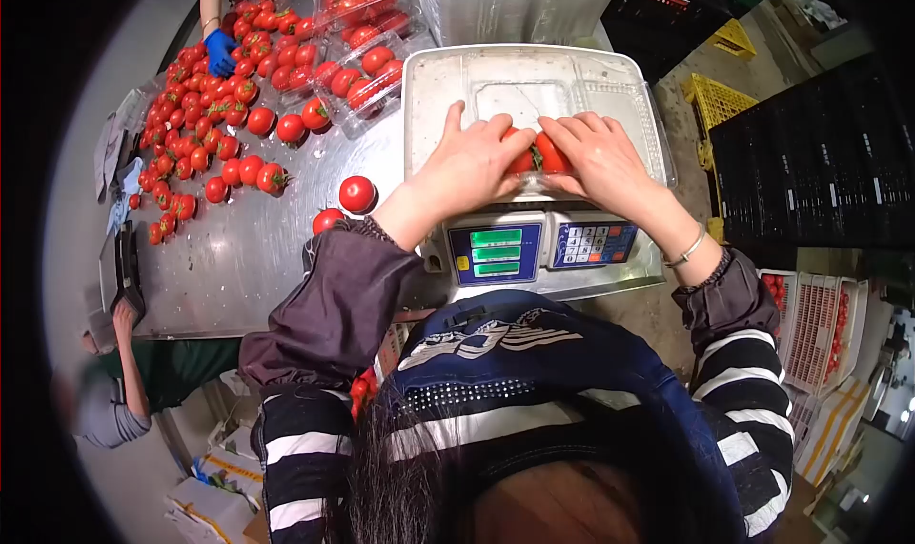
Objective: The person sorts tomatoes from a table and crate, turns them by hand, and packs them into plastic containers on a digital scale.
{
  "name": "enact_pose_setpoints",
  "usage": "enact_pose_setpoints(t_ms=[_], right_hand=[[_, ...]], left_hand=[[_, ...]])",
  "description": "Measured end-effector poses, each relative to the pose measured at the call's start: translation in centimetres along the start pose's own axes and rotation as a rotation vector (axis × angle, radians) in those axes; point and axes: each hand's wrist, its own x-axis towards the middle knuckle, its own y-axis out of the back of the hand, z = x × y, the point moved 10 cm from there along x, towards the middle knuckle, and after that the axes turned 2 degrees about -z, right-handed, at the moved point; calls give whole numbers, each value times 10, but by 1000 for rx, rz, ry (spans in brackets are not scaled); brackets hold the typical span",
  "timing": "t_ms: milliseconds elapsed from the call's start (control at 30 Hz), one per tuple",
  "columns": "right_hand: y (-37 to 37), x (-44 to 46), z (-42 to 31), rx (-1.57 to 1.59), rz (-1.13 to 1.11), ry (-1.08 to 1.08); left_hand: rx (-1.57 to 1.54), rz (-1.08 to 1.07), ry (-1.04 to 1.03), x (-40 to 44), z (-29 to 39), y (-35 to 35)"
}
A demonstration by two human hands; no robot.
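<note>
A clear plastic box [610, 96] lies open on the pan of a white weighing scale [434, 77]. Over the box's near part, my left hand [477, 158] and my right hand [600, 158] come close together around red tomatoes [550, 153]. The right fingers curl over one tomato; the left thumb and fingers press on another beside it. The scale's green display [497, 253] and keypad [593, 245] face me, below my hands. Two loose tomatoes, one of them whole in view [357, 193], lie on the metal table left of the scale.
Many tomatoes [205, 115] spread over the metal table [238, 296]. Filled clear boxes [362, 68] stand behind. A co-worker's blue-gloved hand [220, 52] reaches in at upper left; another person [124, 401] is at lower left. Black crates [810, 163] stand right, stacked clear boxes [515, 6] behind the scale.
</note>
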Motion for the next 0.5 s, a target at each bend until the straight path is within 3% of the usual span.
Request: enact_pose_setpoints(t_ms=[167,200,267,333,400,467,500], right_hand=[[-4,7,-10,24,-12,-114],[8,5,-12,43,114,-69],[33,-6,-18,92,362,19],[64,-38,6,218,545,-96],[69,-81,41,360,661,-334],[63,-113,56,432,693,-411],[61,-126,63,498,732,-483]], left_hand=[[-26,51,-51,-12,-13,8],[-24,46,-52,-15,-13,11],[-82,280,-25,-32,-14,45],[-125,371,-10,-56,-15,49],[-371,607,241,-101,-58,57],[-561,639,472,-143,-98,20],[-566,631,474,-152,-96,16]])
